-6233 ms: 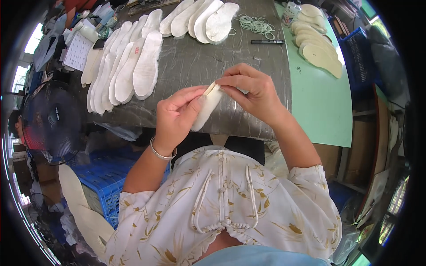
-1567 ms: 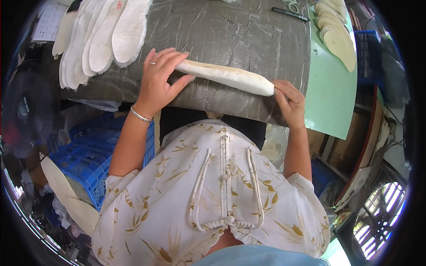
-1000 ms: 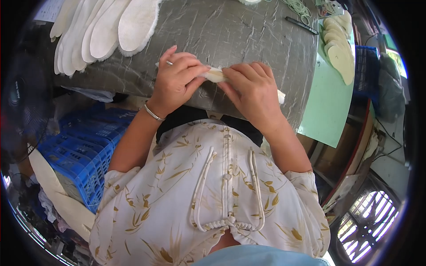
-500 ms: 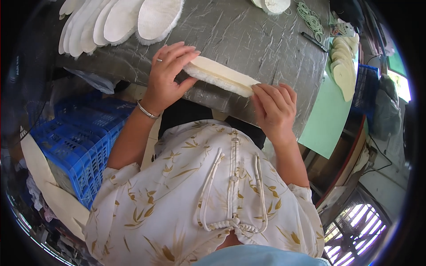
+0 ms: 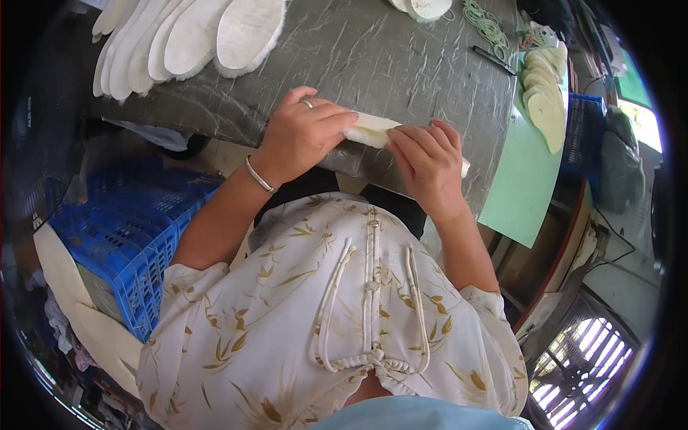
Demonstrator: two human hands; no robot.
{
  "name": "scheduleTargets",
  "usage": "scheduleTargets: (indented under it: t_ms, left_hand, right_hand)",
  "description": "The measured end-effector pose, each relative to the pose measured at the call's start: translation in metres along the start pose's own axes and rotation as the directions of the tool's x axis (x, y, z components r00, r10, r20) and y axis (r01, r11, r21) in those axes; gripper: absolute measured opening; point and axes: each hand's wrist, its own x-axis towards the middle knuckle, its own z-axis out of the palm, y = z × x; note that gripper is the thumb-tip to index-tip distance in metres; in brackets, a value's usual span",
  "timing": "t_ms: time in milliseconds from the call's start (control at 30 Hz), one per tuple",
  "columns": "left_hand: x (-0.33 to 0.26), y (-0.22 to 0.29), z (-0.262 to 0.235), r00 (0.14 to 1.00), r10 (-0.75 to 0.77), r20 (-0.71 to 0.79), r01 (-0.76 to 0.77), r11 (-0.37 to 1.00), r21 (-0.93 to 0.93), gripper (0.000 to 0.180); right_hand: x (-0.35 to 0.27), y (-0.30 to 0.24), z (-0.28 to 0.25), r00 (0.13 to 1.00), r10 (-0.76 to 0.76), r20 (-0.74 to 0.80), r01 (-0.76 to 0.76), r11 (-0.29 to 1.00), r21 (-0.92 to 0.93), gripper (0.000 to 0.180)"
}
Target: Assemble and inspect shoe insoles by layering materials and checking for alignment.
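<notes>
At the near edge of the grey, crinkled, foil-like table covering (image 5: 401,57), a rolled or folded cream-white fleecy insole (image 5: 373,132) lies lengthwise, and both hands close over it. The left hand (image 5: 304,136), with a ring on one finger and a thin silver bangle (image 5: 259,175) at the wrist, covers the insole's left end with curled fingers pressed down on it. The right hand (image 5: 430,168) grips the right part, fingers wrapped over the top, so that only a short middle stretch and a small tip beyond the right hand's far side show; the hands hide the rest of it.

Farther back on the left, a fanned row of flat white fleecy insoles (image 5: 186,39) overlaps along the table's far side. At the top edge lies another white insole (image 5: 426,7), partly cut off, with a loose heap of pale green rubber bands (image 5: 487,21) just beside it and a black pen (image 5: 494,61) near those. To the right, a stack of pale yellow foam insoles (image 5: 546,93) rests on a light green board (image 5: 523,193) that adjoins the grey covering.

Below the table on the left stands a blue plastic lattice crate (image 5: 122,244). The person's cream blouse printed with tan leaves (image 5: 337,315) fills the lower middle and blocks sight of whatever lies under the table's near edge.
</notes>
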Motion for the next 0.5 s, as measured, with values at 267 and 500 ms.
scheduleTargets:
  t_ms: [267,500]
  left_hand:
    - [0.025,0.003,-0.007,0.987,-0.094,0.133,0.084,0.993,0.079,0.053]
    - [0.106,0.033,0.003,0.943,-0.066,0.327,0.135,0.972,-0.192,0.052]
  right_hand:
    - [-0.036,0.056,-0.035,0.921,0.37,0.118,-0.383,0.915,0.123,0.052]
    - [-0.008,0.071,-0.055,0.926,0.377,-0.007,-0.324,0.804,0.499,0.056]
